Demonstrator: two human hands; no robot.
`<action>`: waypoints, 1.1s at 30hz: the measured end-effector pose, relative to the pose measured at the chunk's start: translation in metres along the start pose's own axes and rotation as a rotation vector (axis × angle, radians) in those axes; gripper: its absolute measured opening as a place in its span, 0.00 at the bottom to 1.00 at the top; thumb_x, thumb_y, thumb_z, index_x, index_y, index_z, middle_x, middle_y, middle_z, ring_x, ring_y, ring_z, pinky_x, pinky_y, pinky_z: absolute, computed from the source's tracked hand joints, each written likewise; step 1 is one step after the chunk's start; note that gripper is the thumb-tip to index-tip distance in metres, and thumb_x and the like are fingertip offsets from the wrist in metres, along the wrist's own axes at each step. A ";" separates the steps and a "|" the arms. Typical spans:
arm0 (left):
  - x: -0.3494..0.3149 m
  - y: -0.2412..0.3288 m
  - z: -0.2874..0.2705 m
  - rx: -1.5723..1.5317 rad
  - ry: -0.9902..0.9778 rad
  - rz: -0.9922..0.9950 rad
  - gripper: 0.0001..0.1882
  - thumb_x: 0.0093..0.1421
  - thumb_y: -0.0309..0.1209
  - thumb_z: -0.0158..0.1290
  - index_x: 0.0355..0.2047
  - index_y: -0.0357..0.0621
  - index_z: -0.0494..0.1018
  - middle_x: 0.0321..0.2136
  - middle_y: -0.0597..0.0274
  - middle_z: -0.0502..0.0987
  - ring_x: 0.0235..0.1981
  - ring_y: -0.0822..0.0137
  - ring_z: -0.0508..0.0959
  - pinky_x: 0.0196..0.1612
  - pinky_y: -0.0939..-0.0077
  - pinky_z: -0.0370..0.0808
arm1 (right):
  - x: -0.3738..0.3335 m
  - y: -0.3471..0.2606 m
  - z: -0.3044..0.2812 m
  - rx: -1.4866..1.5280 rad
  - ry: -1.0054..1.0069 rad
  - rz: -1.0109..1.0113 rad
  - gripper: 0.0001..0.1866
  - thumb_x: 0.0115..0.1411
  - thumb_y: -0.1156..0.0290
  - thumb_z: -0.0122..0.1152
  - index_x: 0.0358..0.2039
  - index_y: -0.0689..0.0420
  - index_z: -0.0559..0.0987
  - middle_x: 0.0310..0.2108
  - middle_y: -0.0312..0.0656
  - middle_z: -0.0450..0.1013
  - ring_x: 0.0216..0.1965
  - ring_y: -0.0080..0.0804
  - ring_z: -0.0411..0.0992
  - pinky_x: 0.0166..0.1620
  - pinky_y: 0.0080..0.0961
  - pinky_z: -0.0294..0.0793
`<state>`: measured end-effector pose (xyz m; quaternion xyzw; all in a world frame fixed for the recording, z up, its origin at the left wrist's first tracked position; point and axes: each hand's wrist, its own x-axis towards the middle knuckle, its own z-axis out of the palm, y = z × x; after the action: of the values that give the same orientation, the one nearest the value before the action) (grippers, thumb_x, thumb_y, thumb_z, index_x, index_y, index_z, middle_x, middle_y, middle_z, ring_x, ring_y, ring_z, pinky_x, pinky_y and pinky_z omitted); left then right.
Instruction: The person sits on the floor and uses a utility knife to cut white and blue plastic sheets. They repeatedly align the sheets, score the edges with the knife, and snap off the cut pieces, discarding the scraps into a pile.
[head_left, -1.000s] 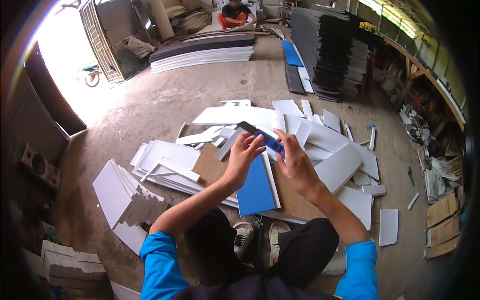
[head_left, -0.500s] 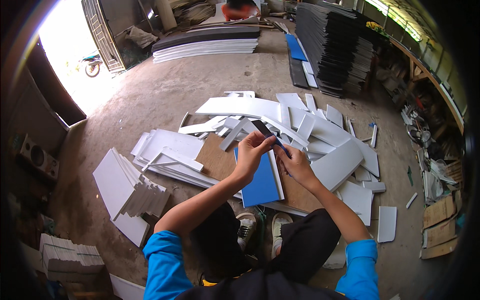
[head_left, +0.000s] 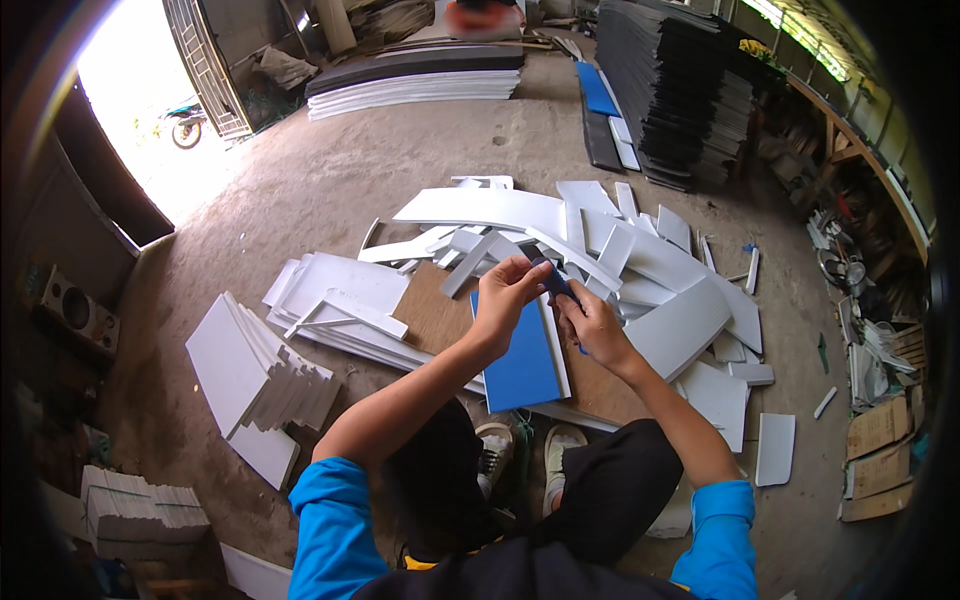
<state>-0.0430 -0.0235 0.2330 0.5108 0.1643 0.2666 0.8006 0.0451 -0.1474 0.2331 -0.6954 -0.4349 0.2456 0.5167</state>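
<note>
Above the work board, both hands come close together around a blue-handled knife point(head_left: 556, 284) with a dark flat blade. My left hand point(head_left: 503, 298) is closed, thumb and fingers pinching the knife near its blade. My right hand point(head_left: 597, 327) wraps around the handle, and a bit of blue shows below its fingers. Under the hands a blue foam sheet point(head_left: 520, 360) lies over a white piece on the brown board point(head_left: 432, 310). The fingers partly hide the knife, so its exact shape is unclear.
White foam offcuts point(head_left: 480, 207) heap beyond the board. Stacked white sheets point(head_left: 235, 365) stand at left, more bundled ones point(head_left: 140, 515) at lower left. A tall dark sheet stack point(head_left: 690, 100) rises at far right. Another person point(head_left: 482, 20) is at the back; a speaker point(head_left: 78, 305) sits left.
The knife has turned and dropped slightly between my hands, and less of its dark blade sticks out past the left fingers. The foam sheets around them stay put.
</note>
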 end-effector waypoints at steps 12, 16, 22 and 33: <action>0.023 -0.025 -0.017 0.040 -0.092 -0.122 0.09 0.55 0.32 0.54 0.33 0.43 0.70 0.31 0.67 0.72 0.33 0.77 0.72 0.40 0.84 0.71 | 0.014 0.021 -0.008 -0.012 -0.112 0.058 0.14 0.60 0.62 0.45 0.33 0.61 0.70 0.16 0.39 0.68 0.19 0.23 0.68 0.24 0.23 0.68; 0.042 -0.036 -0.023 0.015 -0.099 -0.144 0.17 0.55 0.34 0.54 0.42 0.40 0.66 0.39 0.61 0.71 0.43 0.71 0.70 0.47 0.78 0.68 | 0.029 0.028 -0.016 -0.187 -0.055 0.095 0.14 0.60 0.63 0.45 0.30 0.63 0.69 0.16 0.46 0.70 0.19 0.33 0.71 0.25 0.28 0.69; 0.083 -0.096 -0.085 0.836 -0.021 -0.067 0.33 0.49 0.42 0.58 0.50 0.39 0.60 0.45 0.50 0.66 0.49 0.59 0.65 0.53 0.66 0.61 | 0.065 0.107 -0.022 -0.370 0.060 0.232 0.15 0.59 0.62 0.44 0.34 0.63 0.66 0.20 0.57 0.71 0.27 0.54 0.71 0.31 0.44 0.69; 0.108 -0.218 -0.114 1.655 -0.393 -0.208 0.59 0.30 0.52 0.65 0.60 0.63 0.42 0.61 0.54 0.35 0.60 0.38 0.30 0.45 0.18 0.39 | 0.115 0.244 0.026 -0.650 -0.033 0.327 0.16 0.57 0.66 0.42 0.39 0.67 0.59 0.23 0.64 0.70 0.29 0.62 0.70 0.35 0.52 0.68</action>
<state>0.0395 0.0506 -0.0115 0.9499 0.2105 -0.1073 0.2046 0.1677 -0.0573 0.0092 -0.8795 -0.3817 0.1853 0.2156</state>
